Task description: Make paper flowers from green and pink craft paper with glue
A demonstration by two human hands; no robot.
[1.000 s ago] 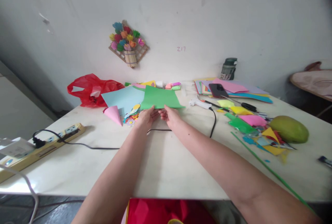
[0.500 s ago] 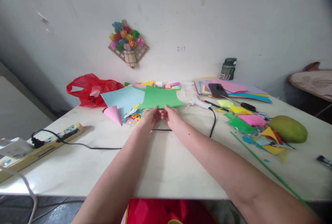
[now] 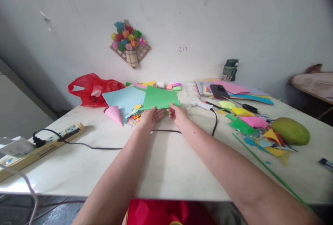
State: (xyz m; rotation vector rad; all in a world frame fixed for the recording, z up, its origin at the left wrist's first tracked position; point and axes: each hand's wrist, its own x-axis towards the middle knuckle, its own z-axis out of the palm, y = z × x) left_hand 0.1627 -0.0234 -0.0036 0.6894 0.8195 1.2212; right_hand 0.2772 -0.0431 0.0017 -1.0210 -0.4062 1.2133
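A sheet of green paper (image 3: pixel 161 97) is held up above the table by its near edge. My left hand (image 3: pixel 151 116) pinches that edge left of its middle, thumb on top and fingers underneath. Toward the right corner, my right hand (image 3: pixel 178 114) grips the same edge, its fingers curled below. Just behind and to the left lies a light blue sheet (image 3: pixel 123 100). Colourful paper cut-outs (image 3: pixel 132 119) are heaped beside my left hand, next to a pink paper cone (image 3: pixel 114 114). A white glue gun (image 3: pixel 201 104) rests to the right of my right hand.
On the left are a red plastic bag (image 3: pixel 96 88) and a power strip (image 3: pixel 59 138) with a black cord crossing the table. Coloured paper (image 3: pixel 234 86), a phone (image 3: pixel 219 91), scissors (image 3: pixel 248 107), clay packets (image 3: pixel 241 126), a green mango-like fruit (image 3: pixel 290 130) and a green strip (image 3: pixel 267 167) lie right.
My right hand has slid to the right along the near edge of the green paper, so my hands are farther apart. The near edge now looks slightly bent up.
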